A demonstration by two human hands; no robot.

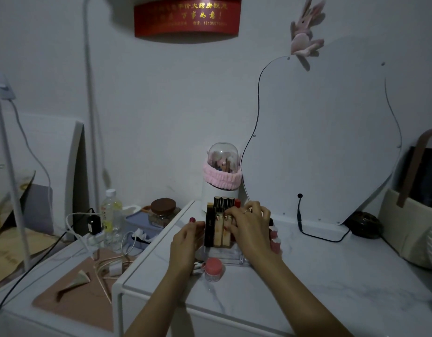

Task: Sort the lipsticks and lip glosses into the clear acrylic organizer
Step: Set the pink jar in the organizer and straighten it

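- Both forearms reach up from the bottom edge of the head view, converging on the clear acrylic organizer (230, 260) that stands on the white marble-patterned table (307, 288).
- Left hand (185, 242) sits at the organizer's left side, back of the hand toward the camera, fingers curled around the left edge of the upright tubes; the red-nailed thumb points up beside the black lipstick (209, 227).
- Right hand (251, 227) comes in from the right and arches over the top of the front row, wrist raised, fingers bent down onto the caps of the pale lip glosses (221, 231); a ring shows on one finger. Whether it pinches one tube or only presses on the row cannot be told.
- Standing in the organizer: the black lipstick at front left, two pale gold-capped lip glosses just to its right, and a back row of dark tubes (224, 203) with a red one at the right end.
- Just in front of the organizer, touching its base or nearly so, stands a small jar with a pink lid (213, 266).
- Behind the organizer is a domed brush holder (222, 171) wrapped in a pink band, and to its right an irregular mirror (326, 132) leaning on the wall.
- On the lower surface to the left lie a water bottle (111, 215), a brown-lidded jar (163, 211) and tangled cables (108, 263).
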